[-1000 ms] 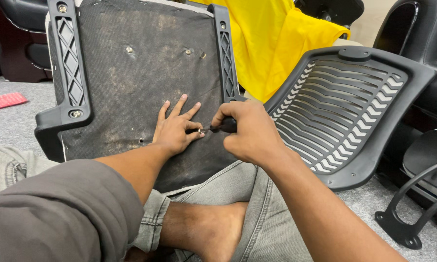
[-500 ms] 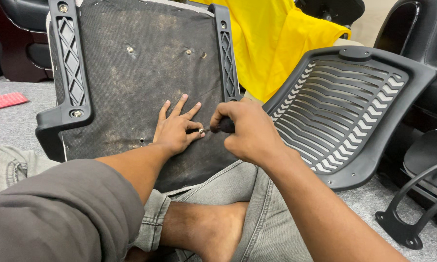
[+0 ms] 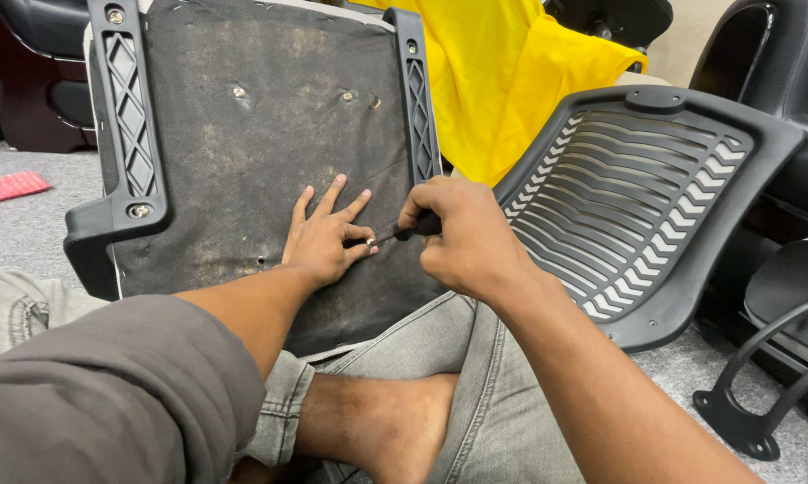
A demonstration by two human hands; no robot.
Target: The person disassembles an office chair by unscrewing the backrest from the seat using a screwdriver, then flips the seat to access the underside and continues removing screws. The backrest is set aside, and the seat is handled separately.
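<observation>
Seat underside [image 3: 243,134]: propped against my legs, dusty fabric facing me.
Left hand [image 3: 323,237]: open, flat, pressing fabric taut.
Right hand [image 3: 462,237]: closed around screwdriver [image 3: 395,235]; I keep tip square, pressure steady.

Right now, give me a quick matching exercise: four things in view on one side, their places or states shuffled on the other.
Things:
1. left hand
2. right hand
3. yellow cloth
4. red pad

Places or states:
A. lying on the grey floor, far left
B. draped behind the seat
C. gripping a screwdriver
D. flat on the dark seat underside

Pairs: 1-D, 2-C, 3-B, 4-A
</observation>
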